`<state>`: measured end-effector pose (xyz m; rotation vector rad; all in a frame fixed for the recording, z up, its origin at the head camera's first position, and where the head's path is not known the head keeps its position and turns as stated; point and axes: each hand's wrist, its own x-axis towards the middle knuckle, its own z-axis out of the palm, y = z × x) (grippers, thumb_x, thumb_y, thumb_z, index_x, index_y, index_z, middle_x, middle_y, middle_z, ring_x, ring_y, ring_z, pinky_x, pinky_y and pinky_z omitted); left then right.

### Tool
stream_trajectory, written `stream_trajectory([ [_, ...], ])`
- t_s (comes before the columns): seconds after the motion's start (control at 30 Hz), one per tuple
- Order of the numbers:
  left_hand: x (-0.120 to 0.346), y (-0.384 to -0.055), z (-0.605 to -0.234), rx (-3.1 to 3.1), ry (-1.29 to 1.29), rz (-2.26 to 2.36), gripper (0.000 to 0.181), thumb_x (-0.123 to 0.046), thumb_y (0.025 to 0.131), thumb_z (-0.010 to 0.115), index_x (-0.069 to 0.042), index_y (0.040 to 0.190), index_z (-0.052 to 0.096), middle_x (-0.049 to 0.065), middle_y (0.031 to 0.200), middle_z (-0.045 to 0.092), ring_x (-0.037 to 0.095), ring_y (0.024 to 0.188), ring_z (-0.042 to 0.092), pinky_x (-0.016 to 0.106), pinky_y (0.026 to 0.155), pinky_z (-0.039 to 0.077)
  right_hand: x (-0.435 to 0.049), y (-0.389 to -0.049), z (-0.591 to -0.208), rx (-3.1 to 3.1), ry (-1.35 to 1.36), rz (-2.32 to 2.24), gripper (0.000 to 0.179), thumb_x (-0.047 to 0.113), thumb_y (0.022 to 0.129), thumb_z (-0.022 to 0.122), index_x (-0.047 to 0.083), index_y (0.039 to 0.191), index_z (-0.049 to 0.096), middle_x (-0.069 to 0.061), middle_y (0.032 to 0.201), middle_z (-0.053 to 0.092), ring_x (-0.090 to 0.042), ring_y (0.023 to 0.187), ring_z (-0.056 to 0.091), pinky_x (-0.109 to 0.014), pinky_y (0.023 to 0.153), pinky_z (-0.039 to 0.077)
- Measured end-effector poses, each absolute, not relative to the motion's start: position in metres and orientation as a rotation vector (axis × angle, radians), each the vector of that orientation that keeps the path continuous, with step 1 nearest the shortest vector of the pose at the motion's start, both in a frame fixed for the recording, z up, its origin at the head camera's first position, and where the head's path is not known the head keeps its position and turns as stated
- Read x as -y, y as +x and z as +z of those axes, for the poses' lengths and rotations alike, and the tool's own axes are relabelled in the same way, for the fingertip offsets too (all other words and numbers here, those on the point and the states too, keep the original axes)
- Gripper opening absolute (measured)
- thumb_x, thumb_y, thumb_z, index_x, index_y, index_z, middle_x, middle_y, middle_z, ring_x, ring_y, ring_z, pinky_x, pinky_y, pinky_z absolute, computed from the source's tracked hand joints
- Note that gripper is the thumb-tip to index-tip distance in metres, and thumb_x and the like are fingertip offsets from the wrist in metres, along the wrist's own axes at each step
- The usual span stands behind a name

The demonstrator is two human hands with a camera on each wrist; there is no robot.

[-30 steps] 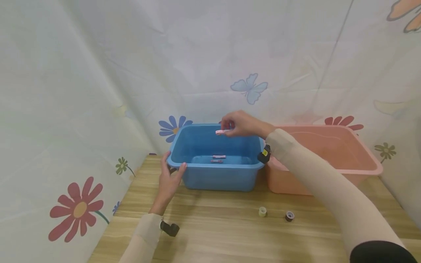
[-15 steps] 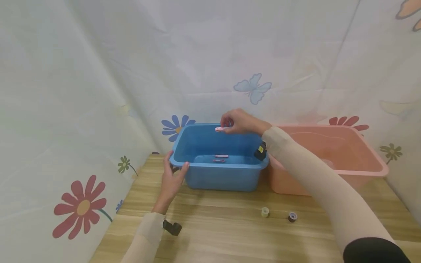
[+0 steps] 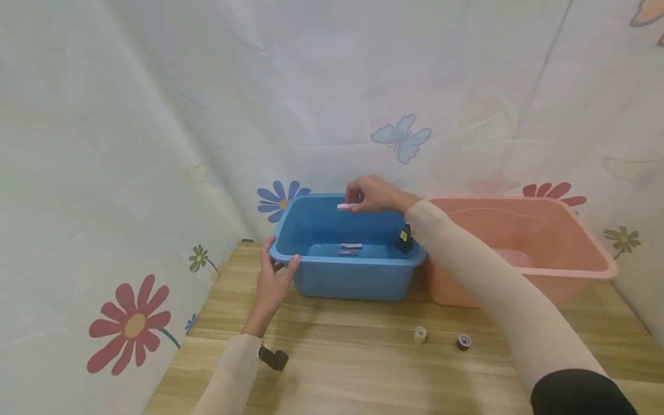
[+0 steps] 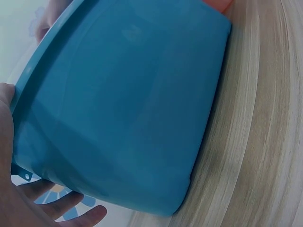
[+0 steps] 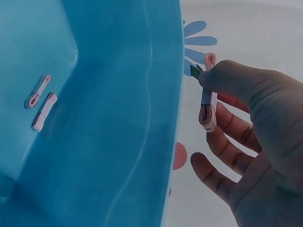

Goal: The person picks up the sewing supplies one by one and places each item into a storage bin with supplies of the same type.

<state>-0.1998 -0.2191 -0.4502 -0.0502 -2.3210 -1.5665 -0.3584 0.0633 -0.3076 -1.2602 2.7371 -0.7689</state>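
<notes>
In my right hand [image 3: 374, 195], a folded pink measuring tape [image 5: 208, 111] with a pale paper band is pinched between thumb and fingers. A small green end sticks out beside the thumb. That hand is above the far side of a blue plastic tub [image 3: 353, 280]. Two similar measuring tapes, one upper [image 3: 352, 245] and one lower [image 3: 347, 253], lie on the tub's floor. My left hand [image 3: 272, 285] holds the tub's front left corner, thumb at the front rim and other fingers along the left side.
A pink tub [image 3: 557, 288] stands right of the blue one, under my right forearm. On the wooden table [image 3: 353, 357] in front are a pale green small roll [image 3: 420, 334] and a dark-sided one [image 3: 464, 342]. A flower-printed curtain [image 3: 332, 92] hangs behind and at the left.
The right hand, still pinching the measuring tape, has shifted slightly left over the blue tub. The head view has turned a little, so the scene sits further right. The left hand stays on the corner.
</notes>
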Motion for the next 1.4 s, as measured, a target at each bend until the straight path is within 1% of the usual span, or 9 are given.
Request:
stream_trajectory([
  [0.3,0.219,-0.2,-0.449,2.336,-0.022,-1.582,0.081,-0.051,0.098,0.067,-0.033,0.16,0.018,0.01,0.162,0.035,0.036,0.137,0.048,0.059,0.104,0.047,-0.058,-0.362,-0.314,-2.734,-1.242,-0.758,0.008,0.022,0.095,0.075,0.015,0.1,0.073,-0.001,0.093,0.069,-0.02,0.089,0.062,-0.03,0.077,0.057],
  [0.53,0.22,-0.2,-0.449,2.338,-0.025,-1.577,0.082,-0.049,0.097,0.068,-0.032,0.161,0.019,0.012,0.161,0.037,0.038,0.135,0.05,0.06,0.103,0.048,-0.057,-0.364,-0.319,-2.71,-1.266,-0.779,0.007,0.018,0.095,0.075,0.013,0.1,0.074,-0.002,0.091,0.068,-0.021,0.086,0.062,-0.031,0.077,0.056],
  [0.73,0.22,-0.201,-0.449,2.342,-0.012,-1.578,0.081,-0.052,0.097,0.067,-0.035,0.16,0.019,0.008,0.162,0.036,0.035,0.137,0.048,0.058,0.104,0.047,-0.056,-0.363,-0.32,-2.708,-1.259,-0.776,0.007,0.017,0.095,0.074,0.013,0.101,0.074,-0.002,0.091,0.068,-0.021,0.087,0.062,-0.031,0.077,0.056],
  [1.0,0.221,-0.201,-0.45,2.335,-0.037,-1.566,0.082,-0.049,0.098,0.067,-0.031,0.161,0.019,0.011,0.162,0.036,0.036,0.138,0.047,0.059,0.105,0.047,-0.053,-0.363,-0.324,-2.696,-1.283,-0.764,0.007,0.016,0.095,0.074,0.011,0.101,0.074,-0.004,0.091,0.068,-0.022,0.086,0.061,-0.034,0.077,0.055],
  [1.2,0.22,-0.2,-0.449,2.343,-0.019,-1.57,0.082,-0.051,0.097,0.068,-0.033,0.16,0.019,0.011,0.16,0.038,0.036,0.134,0.05,0.058,0.103,0.049,-0.05,-0.363,-0.327,-2.703,-1.305,-0.726,0.006,0.015,0.095,0.074,0.011,0.099,0.073,-0.004,0.09,0.068,-0.022,0.086,0.06,-0.035,0.077,0.054],
  [1.4,0.22,-0.2,-0.449,2.34,-0.023,-1.591,0.081,-0.052,0.097,0.067,-0.033,0.16,0.019,0.01,0.161,0.037,0.036,0.135,0.049,0.059,0.103,0.048,-0.05,-0.364,-0.328,-2.707,-1.307,-0.718,0.007,0.015,0.095,0.074,0.01,0.1,0.073,-0.005,0.091,0.068,-0.022,0.087,0.061,-0.036,0.078,0.054],
])
